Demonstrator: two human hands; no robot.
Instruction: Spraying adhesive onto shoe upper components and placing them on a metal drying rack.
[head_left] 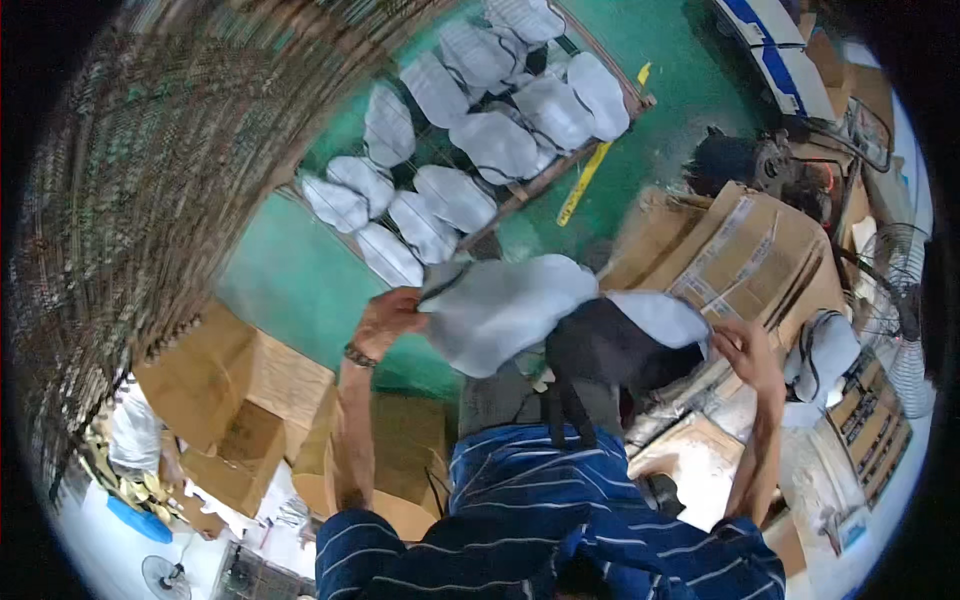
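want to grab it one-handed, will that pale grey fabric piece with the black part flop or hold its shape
Probably floppy: the pale grey fabric piece sags between the left hand and right hand, its black part hanging. Likely light, since fingertip grips hold it up. One-handed, it would probably droop.

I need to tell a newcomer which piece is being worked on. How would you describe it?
Below the rack of pale blue-grey pieces on the green floor, both hands, left and right, hold one pale piece. Unlike the racked ones, it is lifted, with a black part attached.

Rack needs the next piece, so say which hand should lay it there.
Probably the left hand: it grips the grey piece on the side nearest the rack; the right hand sits toward the cardboard boxes.
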